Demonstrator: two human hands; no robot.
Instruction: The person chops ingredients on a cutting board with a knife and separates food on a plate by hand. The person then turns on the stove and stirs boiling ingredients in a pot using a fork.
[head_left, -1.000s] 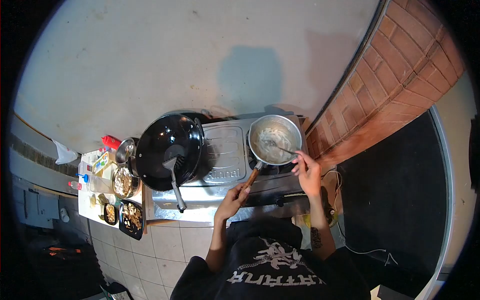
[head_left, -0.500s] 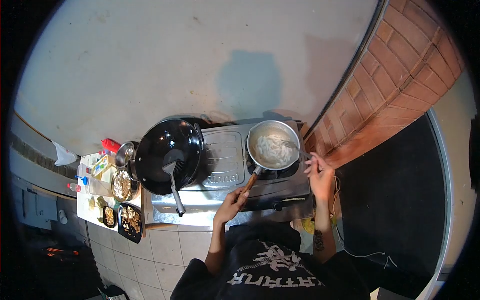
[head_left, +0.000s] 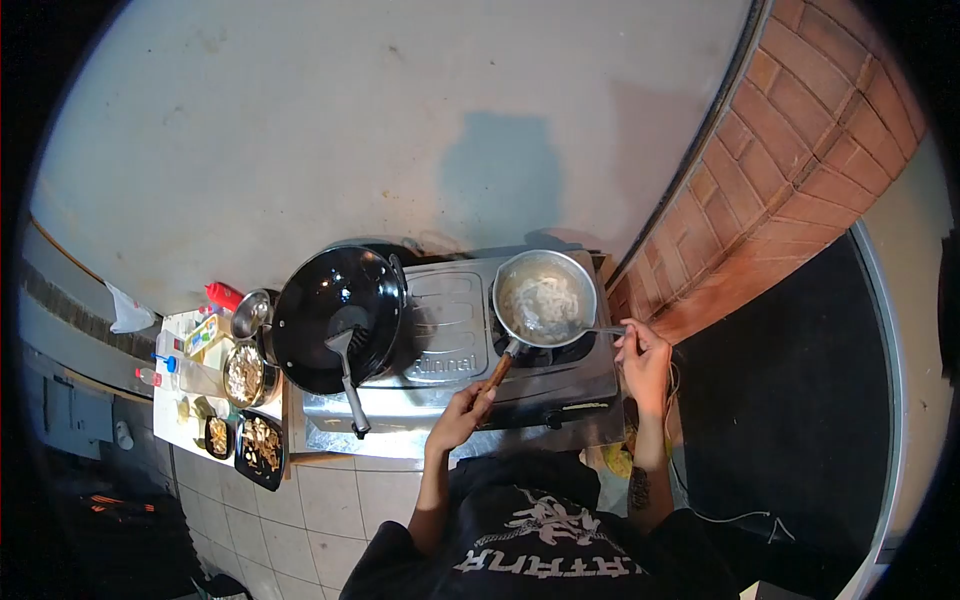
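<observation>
A saucepan (head_left: pixel 509 268) with pale, whitish food (head_left: pixel 545 298) in cloudy liquid sits on the right burner of the stove. My left hand (head_left: pixel 462 417) is closed around its wooden handle (head_left: pixel 500 372), near the end. To the right of the pan, my right hand (head_left: pixel 643 362) pinches a metal fork (head_left: pixel 604 330). The fork reaches over the lower right rim, and its tines are hidden in the liquid. On the left burner stands a large black wok (head_left: pixel 305 290) with a spatula (head_left: pixel 348 385) resting in it.
Left of the stove (head_left: pixel 440 315), a white table holds a bowl of chopped food (head_left: pixel 243 372), a black tray (head_left: pixel 262 452), a smaller black dish (head_left: pixel 218 436), a metal bowl (head_left: pixel 250 315) and a red bottle (head_left: pixel 222 294). A brick column (head_left: pixel 760 190) rises at the right.
My right hand has dropped slightly, and the fork has gone from the middle of the food to the pan's lower right side. The food looks lower in the liquid. My left hand stays put.
</observation>
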